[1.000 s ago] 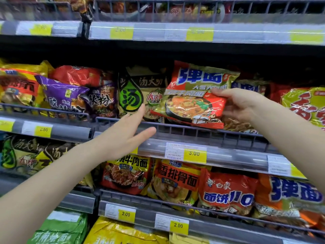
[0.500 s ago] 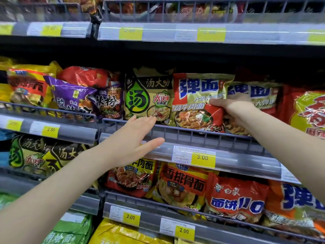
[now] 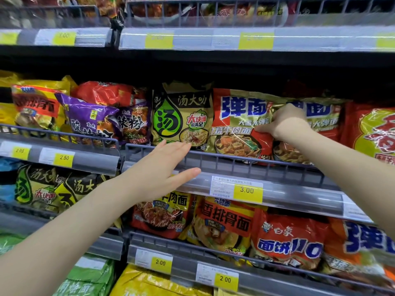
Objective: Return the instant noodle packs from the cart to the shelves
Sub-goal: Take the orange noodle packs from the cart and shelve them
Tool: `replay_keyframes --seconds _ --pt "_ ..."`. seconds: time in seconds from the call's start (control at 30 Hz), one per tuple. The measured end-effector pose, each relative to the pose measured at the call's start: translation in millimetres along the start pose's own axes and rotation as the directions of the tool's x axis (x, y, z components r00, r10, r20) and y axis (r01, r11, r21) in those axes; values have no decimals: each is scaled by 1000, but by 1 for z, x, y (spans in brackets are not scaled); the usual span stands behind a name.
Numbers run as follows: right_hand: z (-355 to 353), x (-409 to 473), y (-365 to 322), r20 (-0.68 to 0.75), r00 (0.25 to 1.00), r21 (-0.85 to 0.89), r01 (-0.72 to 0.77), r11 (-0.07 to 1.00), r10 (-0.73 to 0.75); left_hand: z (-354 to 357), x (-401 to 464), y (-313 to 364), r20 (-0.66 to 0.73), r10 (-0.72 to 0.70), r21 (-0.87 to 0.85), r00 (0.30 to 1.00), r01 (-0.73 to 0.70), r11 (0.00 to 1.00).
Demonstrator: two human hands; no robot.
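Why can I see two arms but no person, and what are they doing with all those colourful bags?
The camera sits on the person's head and looks forward and down, so you see only their own arms. They stand at shop shelves full of instant noodle packs. The right hand grips a red and gold noodle pack, which stands on the middle shelf behind its wire rail. The left hand is open, holds nothing, and reaches toward the same rail, below a green and gold pack. The yellow price tag under the held pack reads 3.00.
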State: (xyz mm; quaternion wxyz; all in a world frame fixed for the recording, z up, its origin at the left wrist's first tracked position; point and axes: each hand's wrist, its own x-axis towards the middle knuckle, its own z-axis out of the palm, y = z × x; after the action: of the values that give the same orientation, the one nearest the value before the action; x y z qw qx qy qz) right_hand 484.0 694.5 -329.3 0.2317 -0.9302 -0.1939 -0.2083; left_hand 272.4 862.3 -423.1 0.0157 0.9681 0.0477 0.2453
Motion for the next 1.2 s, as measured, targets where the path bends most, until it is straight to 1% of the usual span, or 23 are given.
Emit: replay_keyframes --seconds 0.1,0.27,0.43,0.53,0.63,0.7,0.73,0.8,0.87,0.93,1.03,1.13,1.2 --pt "3 0 -2 -36 999 -23 20 1000 -21 0 1 2 2 -7 11 1000 7 1000" --pt "8 1 -1 -37 998 2 49 999 -49 -1 1 1 10 -5 25 1000 5 1000" --pt "5 -3 -3 -36 998 21 48 999 -47 -1 2 1 15 -7 27 1000 7 1000" --pt "-2 -16 0 -75 996 -33 36 999 -39 0 2 1 12 -9 34 1000 9 999" --pt "-5 -34 1 -197 972 -78 111 991 -125 0 1 0 9 5 61 1000 -6 998" --pt "-7 -48 -2 -234 956 -104 158 982 -179 0 2 -1 12 18 90 1000 -19 996" --pt "-7 -55 -6 -229 945 -123 209 970 -233 -1 2 -2 22 16 96 1000 -18 995" --pt "-6 -67 -15 -139 924 -115 342 933 -356 -6 4 -2 49 -4 72 999 0 997" --pt "-2 -77 -24 -18 897 -12 442 897 -442 -12 6 -3 63 -16 14 998 15 1000" --pt "5 -85 -35 38 863 83 500 862 -504 -19 9 -4 60 -26 -36 998 28 999" --pt "13 -87 -57 12 833 134 547 827 -553 -30 13 -6 10 -39 -100 999 40 994" --pt "18 -86 -80 -1 800 116 596 795 -600 -43 13 -14 -93 -1 -154 996 -13 988" --pt "19 -85 -95 -3 766 98 640 762 -643 -52 11 -26 -137 21 -123 990 -38 992"
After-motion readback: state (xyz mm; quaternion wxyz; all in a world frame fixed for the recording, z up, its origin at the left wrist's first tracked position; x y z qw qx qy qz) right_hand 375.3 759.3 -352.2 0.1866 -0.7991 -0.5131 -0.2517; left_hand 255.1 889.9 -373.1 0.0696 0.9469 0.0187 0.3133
